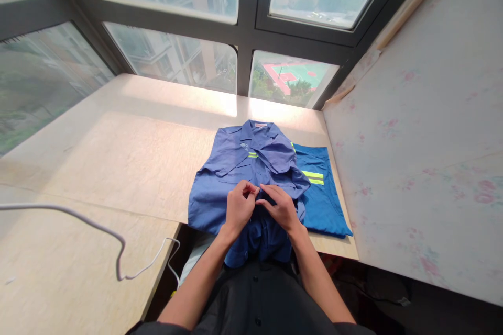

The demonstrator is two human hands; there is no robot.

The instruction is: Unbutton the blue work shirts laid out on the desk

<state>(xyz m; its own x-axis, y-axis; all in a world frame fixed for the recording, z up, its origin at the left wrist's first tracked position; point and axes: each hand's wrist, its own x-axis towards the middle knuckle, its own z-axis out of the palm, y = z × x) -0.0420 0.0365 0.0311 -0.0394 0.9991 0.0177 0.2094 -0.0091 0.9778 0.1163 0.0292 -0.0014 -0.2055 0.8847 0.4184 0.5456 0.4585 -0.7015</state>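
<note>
A blue work shirt (pixel 231 167) with yellow-green reflective stripes lies on the wooden table (pixel 126 152), collar away from me, its lower part hanging over the near edge. My left hand (pixel 240 205) and my right hand (pixel 278 206) meet at the shirt's front opening, both with fingers pinched on the fabric. Whether a button sits between the fingers is hidden.
A brighter blue garment (pixel 322 199) with reflective stripes lies folded under the shirt's right side. A white wire hanger (pixel 118 251) rests at the near left. A floral-papered wall (pixel 424 157) stands right of the table, large windows (pixel 188 57) behind it.
</note>
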